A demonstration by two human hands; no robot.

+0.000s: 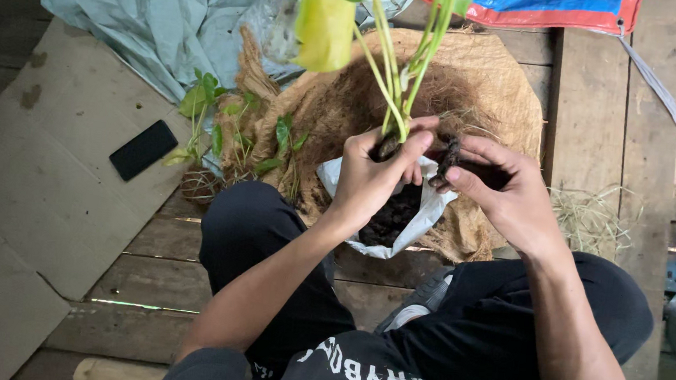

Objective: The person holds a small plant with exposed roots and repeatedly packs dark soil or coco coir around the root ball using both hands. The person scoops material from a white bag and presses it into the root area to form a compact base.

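A: Plant (398,80) first. Which way does it point?

B: Stems run long-axis up toward cam and slightly away from the person, leaves at the top edge of frame, one yellow leaf, rest green. Root end is down, at the hands.

A: Where is it rel. to the hands?

B: Base sits between both hands, right above a white bag (414,214) w/ dark soil in it. The bag is on a brown coir mat (496,90), just in front of the knees.

A: Left hand?

B: Left hand (377,173) is curled tight round the stem base, thumb and fingers closed on it. It's holding the plant.

A: Right hand?

B: Right hand (503,189) is half closed, thumb and fingertips pinching a dark clump of soil (446,163) next to the roots. It's touching the left hand's fingertips or nearly; can't tell which.

A: Anything else nearby?

B: Small green seedlings (221,117) on the mat's left side, black phone (143,150) on cardboard (33,185) further left, pale plastic sheet (149,6) up top, wood plank floor (660,105) under everything.
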